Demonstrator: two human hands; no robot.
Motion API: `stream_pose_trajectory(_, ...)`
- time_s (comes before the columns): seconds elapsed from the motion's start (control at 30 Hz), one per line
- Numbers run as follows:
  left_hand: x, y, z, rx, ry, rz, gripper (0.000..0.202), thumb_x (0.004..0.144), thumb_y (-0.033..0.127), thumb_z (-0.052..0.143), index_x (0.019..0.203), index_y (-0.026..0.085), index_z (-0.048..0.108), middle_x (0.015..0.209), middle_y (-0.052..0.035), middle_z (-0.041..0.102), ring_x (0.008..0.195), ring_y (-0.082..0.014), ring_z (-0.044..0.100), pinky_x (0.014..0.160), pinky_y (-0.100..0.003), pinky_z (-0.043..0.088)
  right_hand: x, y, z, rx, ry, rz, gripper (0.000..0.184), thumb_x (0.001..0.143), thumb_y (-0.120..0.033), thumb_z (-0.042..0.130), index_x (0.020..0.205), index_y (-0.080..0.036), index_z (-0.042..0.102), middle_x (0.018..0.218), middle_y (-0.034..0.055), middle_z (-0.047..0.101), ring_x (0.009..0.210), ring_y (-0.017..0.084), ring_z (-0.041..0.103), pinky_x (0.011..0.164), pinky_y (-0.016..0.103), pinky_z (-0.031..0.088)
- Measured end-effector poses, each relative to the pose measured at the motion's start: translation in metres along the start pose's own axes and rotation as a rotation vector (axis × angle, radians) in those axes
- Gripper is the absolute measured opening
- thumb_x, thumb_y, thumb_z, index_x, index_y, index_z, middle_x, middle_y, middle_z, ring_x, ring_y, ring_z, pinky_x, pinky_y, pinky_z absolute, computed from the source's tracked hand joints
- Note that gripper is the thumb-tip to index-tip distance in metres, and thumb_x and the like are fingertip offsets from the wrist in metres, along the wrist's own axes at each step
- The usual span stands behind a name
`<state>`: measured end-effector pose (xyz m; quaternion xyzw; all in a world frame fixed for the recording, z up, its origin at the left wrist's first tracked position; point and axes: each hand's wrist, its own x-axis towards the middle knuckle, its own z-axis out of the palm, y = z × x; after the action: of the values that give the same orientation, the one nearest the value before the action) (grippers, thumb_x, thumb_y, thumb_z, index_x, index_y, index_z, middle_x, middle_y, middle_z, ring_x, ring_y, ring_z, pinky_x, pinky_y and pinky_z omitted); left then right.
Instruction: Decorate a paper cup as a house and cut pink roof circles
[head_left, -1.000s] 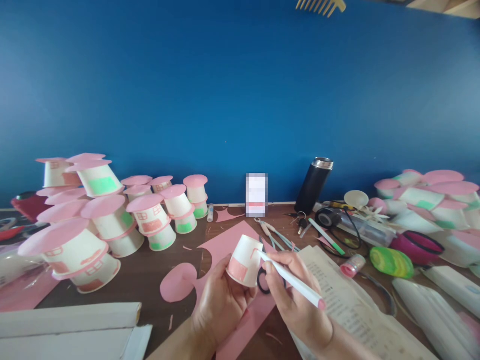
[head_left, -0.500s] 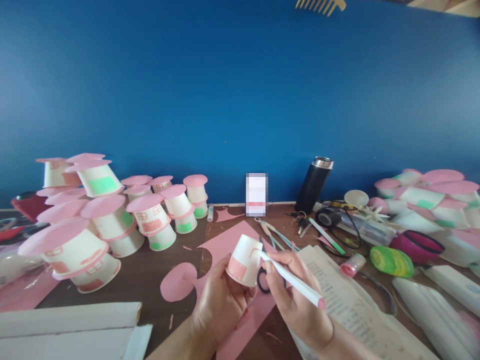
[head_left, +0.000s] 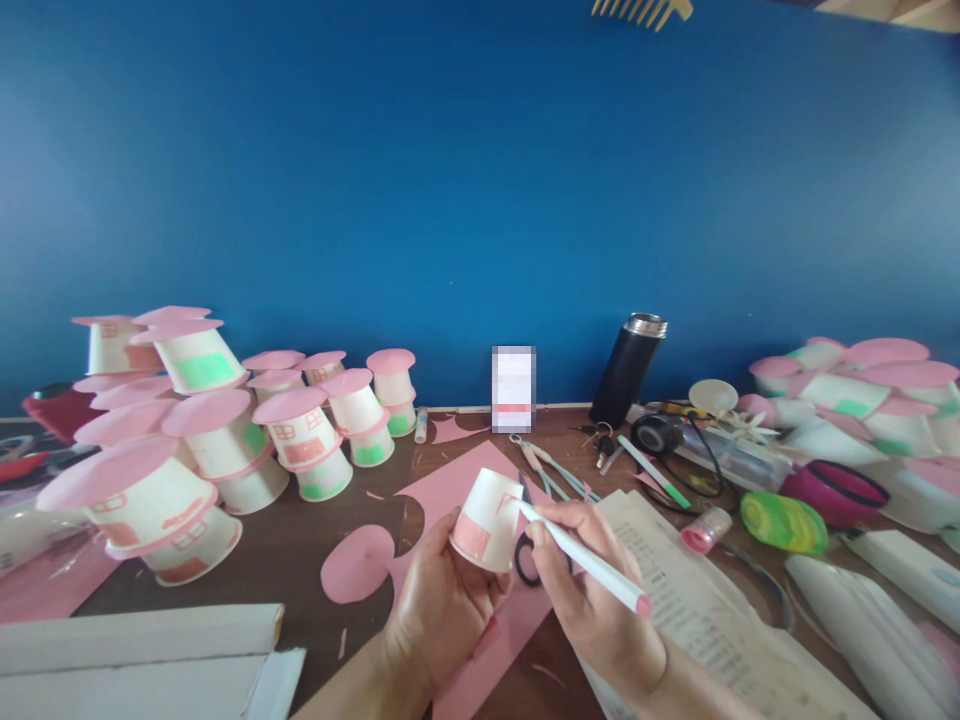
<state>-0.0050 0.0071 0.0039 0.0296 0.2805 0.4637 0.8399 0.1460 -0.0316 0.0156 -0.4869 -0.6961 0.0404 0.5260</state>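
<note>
My left hand (head_left: 439,600) is wrapped round an upside-down white paper cup (head_left: 487,518) that bears a pink rectangle on its side. My right hand (head_left: 592,595) pinches a white marker with a pink end (head_left: 592,565); its tip rests against the cup's upper right side, by a small pink outline. Both hands hover over a sheet of pink paper (head_left: 457,490) on the brown table. A cut pink paper disc (head_left: 356,565) lies just left of my left hand. Black scissor handles (head_left: 525,560) peek out between my hands.
Several finished cups with pink disc tops (head_left: 210,440) are piled at the left, and more lie at the right (head_left: 862,390). A black flask (head_left: 626,370), tweezers, keys, a cable, a green roll (head_left: 784,523), printed paper (head_left: 697,600) and a white box (head_left: 142,650) lie around.
The cup has tilted slightly in my left hand and the marker tip has shifted a little on its side. Nothing else has moved.
</note>
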Motion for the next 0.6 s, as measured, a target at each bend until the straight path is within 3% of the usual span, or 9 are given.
stream_pose_trajectory(0.6,-0.0022,0.0008,0.001,0.032,0.009,0.027,0.019,0.093,0.022,0.052,0.103,0.012,0.065,0.083,-0.0067,0.075,0.065,-0.0172,0.069,0.056,-0.029,0.053,-0.0004,0.0005,0.0006,-0.005,0.01,0.007,0.01,0.094,-0.022,0.058,0.104,-0.023,0.059,0.079,-0.0017,0.065,0.063,0.013,0.064,0.061,0.025,0.051)
